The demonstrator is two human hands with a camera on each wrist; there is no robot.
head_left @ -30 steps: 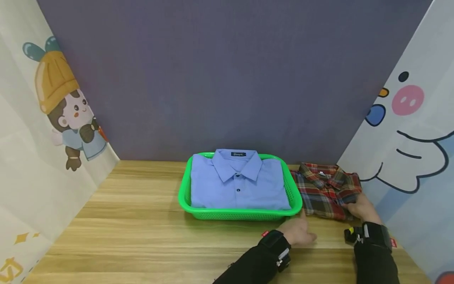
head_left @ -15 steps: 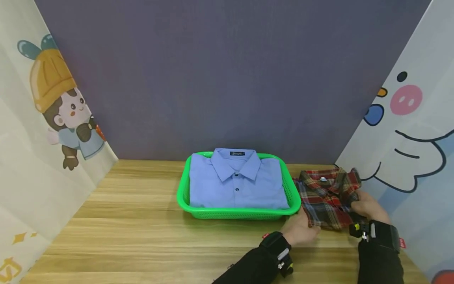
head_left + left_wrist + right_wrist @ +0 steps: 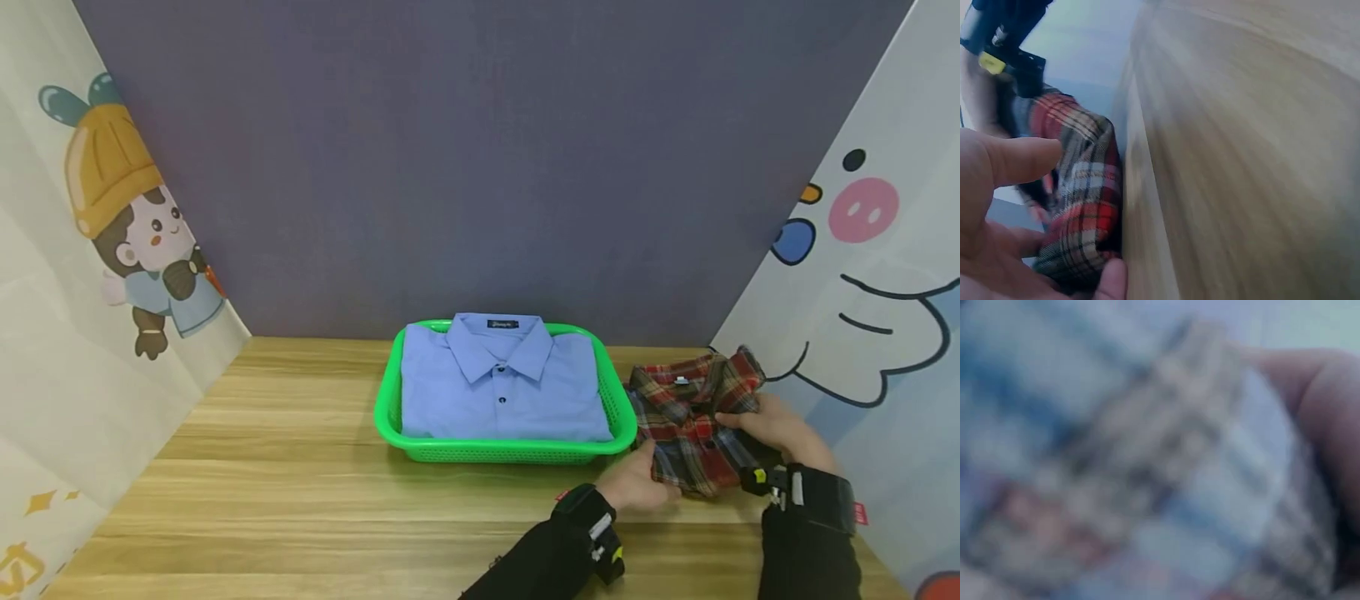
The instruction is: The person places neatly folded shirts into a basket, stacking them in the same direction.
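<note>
A folded plaid shirt (image 3: 693, 442) in red, grey and tan lies at the right of the table, its collar toward the back wall. My right hand (image 3: 783, 429) grips its right side, thumb on top and the other fingers out of sight beneath. At the front left corner is my left hand (image 3: 637, 482), thumb (image 3: 1025, 159) spread away from the cloth and fingertips (image 3: 1112, 279) at the shirt's lower edge. Blurred plaid cloth (image 3: 1147, 456) fills most of the right wrist view.
Just left of the plaid shirt stands a green basket (image 3: 517, 455) holding a folded blue shirt (image 3: 457, 408). Behind the wooden table (image 3: 300, 500) rises a dark wall (image 3: 480, 167). A printed white panel (image 3: 900, 350) borders the right side.
The plaid shirt has shifted toward the front edge, and its right side is bunched up. My right hand has moved from its front right corner to gripping its side; the left hand has barely moved.
</note>
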